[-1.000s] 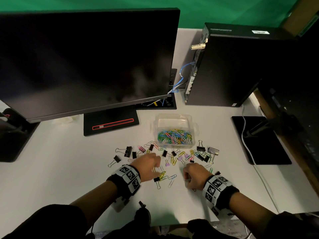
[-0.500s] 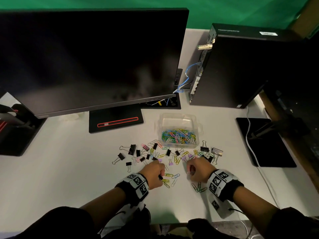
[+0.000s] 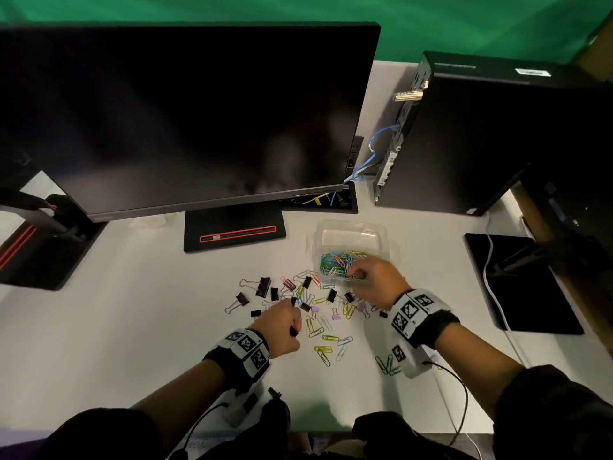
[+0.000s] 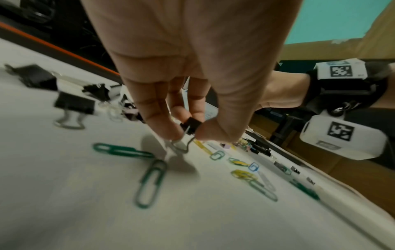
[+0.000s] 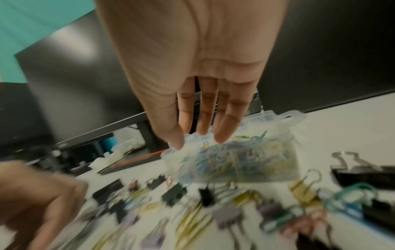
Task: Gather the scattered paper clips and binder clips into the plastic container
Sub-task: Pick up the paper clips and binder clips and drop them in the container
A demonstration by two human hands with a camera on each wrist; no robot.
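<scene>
A clear plastic container [image 3: 351, 227] with a heap of coloured paper clips inside stands mid-table, also seen in the right wrist view [image 5: 275, 118]. My right hand [image 3: 356, 273] hovers over its near rim, fingers straight [image 5: 200, 133], nothing visible in them. Scattered black binder clips [image 3: 263, 287] and coloured paper clips [image 3: 323, 350] lie in front of the container. My left hand [image 3: 293, 327] sits low over this pile, thumb and fingers [image 4: 190, 133] pinching a small black binder clip [image 4: 191, 125] just above the table.
A large dark monitor [image 3: 185, 111] on its stand [image 3: 232, 227] rises behind the pile. A black computer tower [image 3: 481, 134] stands at the back right. A black pad [image 3: 530, 287] with a white cable [image 3: 491, 277] lies to the right. The table's front edge [image 3: 166, 426] is near my body.
My right hand has left the table in front of the pile and moved forward over the container, fingers straightened. My left hand stayed by the pile, now pinching a black binder clip.
</scene>
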